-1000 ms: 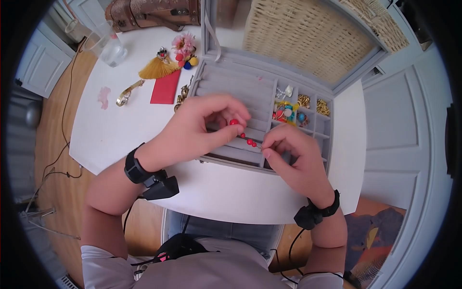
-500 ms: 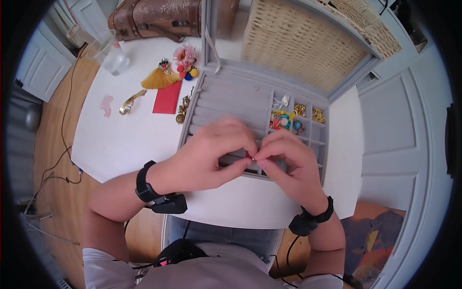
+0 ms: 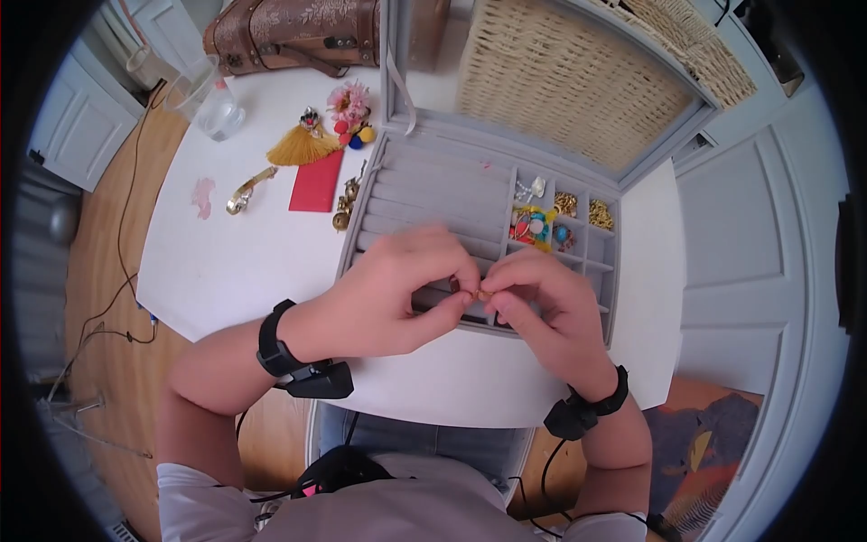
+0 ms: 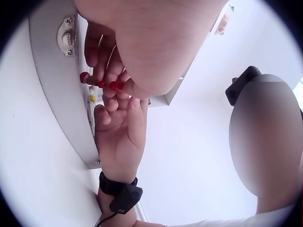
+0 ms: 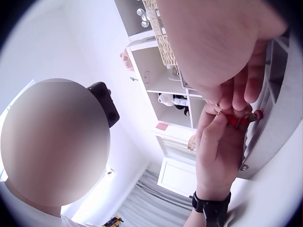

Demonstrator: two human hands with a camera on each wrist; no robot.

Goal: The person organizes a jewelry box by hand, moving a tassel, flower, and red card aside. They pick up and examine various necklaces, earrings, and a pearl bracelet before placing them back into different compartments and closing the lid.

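Observation:
A short string of red beads point(image 4: 113, 85) with gold-coloured metal parts is between my hands over the front edge of a grey jewellery box point(image 3: 442, 167). My left hand point(image 3: 384, 294) pinches it between thumb and fingers, with beads along its fingers. The thumb and index finger of my right hand point(image 3: 555, 303) pinch its thin gold end point(image 5: 218, 110), fingertips right at the left ones. In the head view the fingers hide most of the beads. The box's lid stands raised; padded rolls lie at left, compartments holding jewellery at right.
Left of the box on the white table point(image 3: 226, 271) lie a gold tassel piece point(image 3: 302, 147), a red card point(image 3: 316, 185), a pink flower point(image 3: 349, 101), a gold bangle point(image 3: 242, 197) and bronze-coloured beads point(image 3: 343, 212). Farther back are a glass point(image 3: 219, 117) and a brown case point(image 3: 280, 41).
A second ago the red beads stretched between my separated hands. Both hands have since come together at the box's front edge, and the fingertips have met over the string's end.

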